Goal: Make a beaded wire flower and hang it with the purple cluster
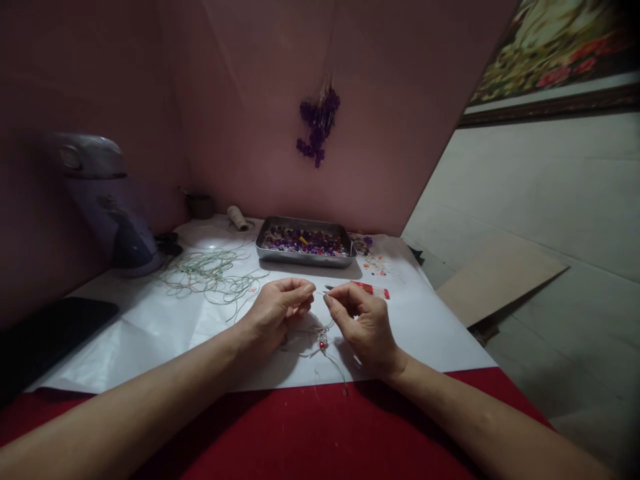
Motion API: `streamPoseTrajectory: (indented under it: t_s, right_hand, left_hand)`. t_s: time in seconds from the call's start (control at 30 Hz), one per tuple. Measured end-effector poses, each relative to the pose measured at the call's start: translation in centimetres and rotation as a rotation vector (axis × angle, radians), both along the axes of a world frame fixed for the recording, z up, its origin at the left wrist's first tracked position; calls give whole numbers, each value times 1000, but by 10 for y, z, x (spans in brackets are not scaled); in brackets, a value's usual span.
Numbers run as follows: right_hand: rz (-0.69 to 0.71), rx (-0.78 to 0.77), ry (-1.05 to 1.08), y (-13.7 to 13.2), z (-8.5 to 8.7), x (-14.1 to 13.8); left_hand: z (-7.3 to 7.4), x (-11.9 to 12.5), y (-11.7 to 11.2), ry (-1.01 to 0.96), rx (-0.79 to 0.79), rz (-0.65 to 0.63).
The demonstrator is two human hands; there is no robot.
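Note:
My left hand [280, 308] and my right hand [361, 321] meet over a white sheet [165, 327], fingers pinched together. Between them runs a thin pale cord [334, 361] with small beads [323, 344], one red, hanging just below the fingertips. The cord's loose ends trail down toward the red tablecloth [310, 433]. Both hands pinch this cord close together. A red lighter [371, 289] lies just beyond my right hand.
A metal tray [303, 257] with purple and mixed beads stands behind the hands. A tangle of greenish cord [213, 273] lies left, near a spool [238, 218] and a purple lamp [107, 200]. Purple beadwork [317, 127] hangs on the pink wall. A dark object [47, 333] lies far left.

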State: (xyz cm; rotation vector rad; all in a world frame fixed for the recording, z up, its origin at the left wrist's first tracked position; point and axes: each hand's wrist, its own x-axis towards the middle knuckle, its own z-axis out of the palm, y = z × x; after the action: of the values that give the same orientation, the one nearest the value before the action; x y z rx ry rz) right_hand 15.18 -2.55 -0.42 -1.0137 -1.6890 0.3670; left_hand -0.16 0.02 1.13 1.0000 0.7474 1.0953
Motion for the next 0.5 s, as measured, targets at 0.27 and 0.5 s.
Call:
streamPoseTrajectory:
  t_s: [0.27,0.5]
  right_hand:
    - [-32,98,-105,-4,0,-1]
    - [-64,129,-139,-4,-2,0]
  left_hand:
    - [-1,-1,-2,-90,-68,-130]
    - [-2,-3,-4,-100,-93,-160]
